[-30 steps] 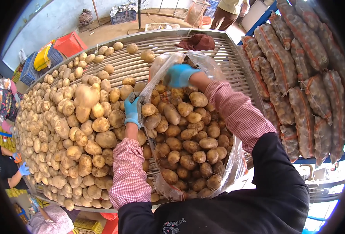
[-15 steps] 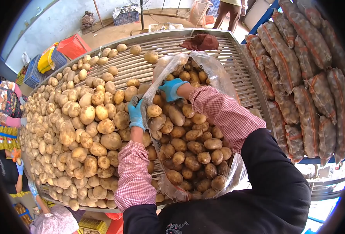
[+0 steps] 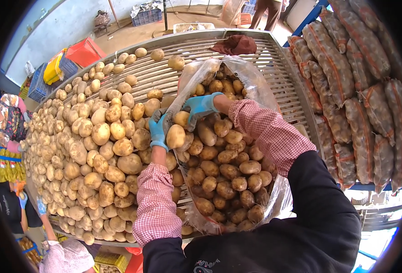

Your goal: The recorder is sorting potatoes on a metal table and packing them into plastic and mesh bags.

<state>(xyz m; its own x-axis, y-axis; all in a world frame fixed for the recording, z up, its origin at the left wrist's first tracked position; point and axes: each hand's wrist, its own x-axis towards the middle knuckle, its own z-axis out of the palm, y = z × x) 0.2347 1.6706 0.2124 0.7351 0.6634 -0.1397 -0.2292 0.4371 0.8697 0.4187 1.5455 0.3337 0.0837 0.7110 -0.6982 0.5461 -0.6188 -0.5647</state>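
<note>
So the clear bag [image 3: 254,81] was lying open around the middle of the frame, on the slatted table [image 3: 280,79], well loaded with potatoes [image 3: 228,171]. The left hand [image 3: 159,129], blue-gloved, was at the bag's left edge, fingers mostly closed and pinching the plastic, I'd say so the mouth wouldn't flop shut. The right hand [image 3: 203,108] was just over the bag's upper left part, palm down, fingers half curled by the potatoes there; couldn't tell if it actually had hold of one. One pale potato [image 3: 176,136] sat right at the rim between the two hands.

Loose potatoes [image 3: 106,193] covered the left half of the frame, right beside the bag, which looked handy for a short reach. Slats probably let dirt fall through. Filled bags [image 3: 330,63] were stacked at upper right, lengthwise, likely so they'd pack close. Dark red cloth [image 3: 235,45] lay top centre, out of the hands' way.
</note>
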